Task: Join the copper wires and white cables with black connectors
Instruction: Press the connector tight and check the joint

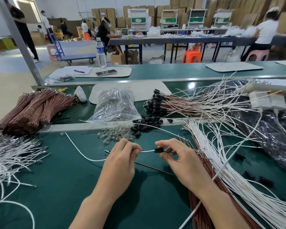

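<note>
Progress looks to be somewhere in the middle, judging by the piles. At the centre of the frame the left hand point(122, 156) has its grip pinching a white cable point(147, 151) just short of its end, and the right hand point(177, 156) has its grip pinching a black connector point(157, 150) that sits on that end. A thin copper wire point(169, 152) pokes out of the connector's far side under the right fingers (whether it is fully seated is too small to tell). So this one joint seems to be at the pushing-together step. Done work shows in the upper middle of the frame, where a finished heap point(155, 103) of wires capped with connectors lies on the green surface point(73, 187). Much is left: banded copper bundles point(36, 108) at the left edge, a spread of loose white cables point(12, 156) at lower left, and a scatter of spare connectors point(145, 124) just above the hands. A fan of white and copper strands point(221, 162) runs down the right side, and I cannot tell whether those are joined.
</note>
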Demonstrator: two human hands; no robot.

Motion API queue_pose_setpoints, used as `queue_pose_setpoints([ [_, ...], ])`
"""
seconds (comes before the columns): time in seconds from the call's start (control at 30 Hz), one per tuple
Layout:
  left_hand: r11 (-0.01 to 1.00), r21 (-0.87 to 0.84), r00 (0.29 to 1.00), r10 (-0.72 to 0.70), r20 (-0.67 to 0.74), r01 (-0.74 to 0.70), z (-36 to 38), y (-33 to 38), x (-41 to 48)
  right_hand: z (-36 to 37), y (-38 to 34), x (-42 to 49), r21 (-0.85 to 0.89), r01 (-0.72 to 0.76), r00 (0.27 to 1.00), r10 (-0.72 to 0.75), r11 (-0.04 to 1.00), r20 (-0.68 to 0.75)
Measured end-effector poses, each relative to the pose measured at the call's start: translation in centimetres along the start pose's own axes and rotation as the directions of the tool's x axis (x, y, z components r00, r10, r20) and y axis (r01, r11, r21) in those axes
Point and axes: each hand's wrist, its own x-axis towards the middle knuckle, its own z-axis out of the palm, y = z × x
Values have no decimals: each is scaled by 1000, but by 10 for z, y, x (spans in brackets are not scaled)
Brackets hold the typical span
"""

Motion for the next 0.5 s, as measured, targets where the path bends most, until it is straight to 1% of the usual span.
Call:
queue_pose_setpoints([
  [0.13, 996, 69, 998, -54, 42, 51, 4, -2, -1, 0, -1, 0, 12, -10, 999, 9, 1000, 34],
  [0.27, 993, 81, 994, -91, 59, 86, 5, -3, 0, 2, -3, -2, 19, -15, 999, 14, 1000, 52],
  [0.37, 994, 76, 992, -90, 92, 84, 5, -1, 0, 2, -1, -2, 19, -31, 998, 30, 999, 63],
  [0.5, 996, 58, 989, -77, 126, 70, 5, -1, 1, 3, 2, -2, 38, -81, 991, 76, 996, 111],
])
